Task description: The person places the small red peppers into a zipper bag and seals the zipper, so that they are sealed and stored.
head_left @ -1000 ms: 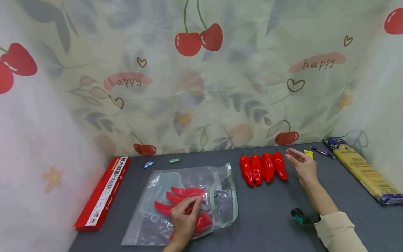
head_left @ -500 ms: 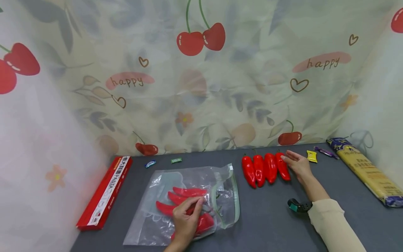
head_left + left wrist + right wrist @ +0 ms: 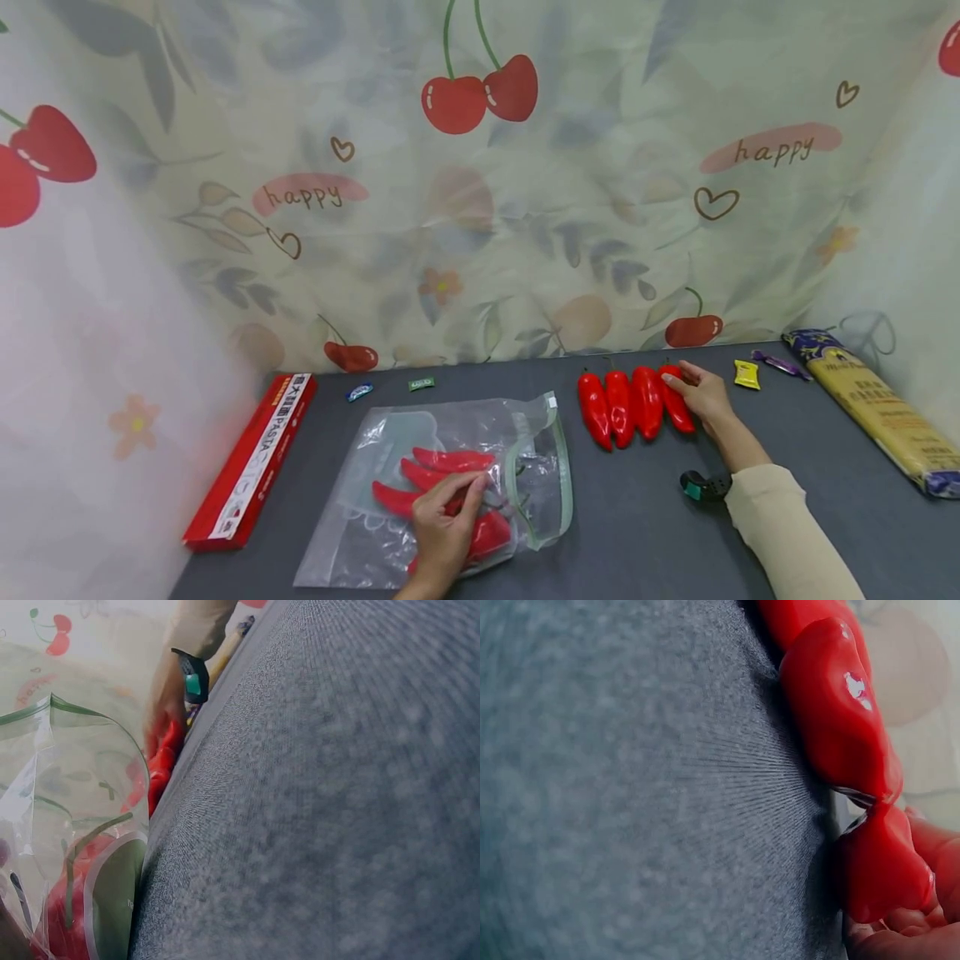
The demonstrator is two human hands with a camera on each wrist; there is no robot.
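Observation:
In the head view my left hand (image 3: 442,529) pinches the upper layer of a clear zip bag (image 3: 337,550). Several red chili peppers (image 3: 396,500) lie inside that bag, partly covered by the hand. The bag's open mouth (image 3: 51,712) shows in the left wrist view. At the back right, more red peppers (image 3: 595,412) lie side by side on the table. My right hand (image 3: 705,400) holds the rightmost pepper (image 3: 677,408) near its stem end, thumb on one side and fingers on the other. The right wrist view shows that pepper (image 3: 881,870) against the fingers (image 3: 900,945), touching its neighbour.
A red pasta box (image 3: 251,462) lies at the left. Two small candies, blue (image 3: 359,392) and green (image 3: 422,383), lie behind the bag. Yellow (image 3: 746,374) and purple (image 3: 782,365) candies and a yellow pasta packet (image 3: 870,400) are at the right. A patterned curtain (image 3: 525,208) stands behind.
My right hand has moved left from beside the row of peppers and taken hold of the rightmost one. My left hand keeps its place on the bag.

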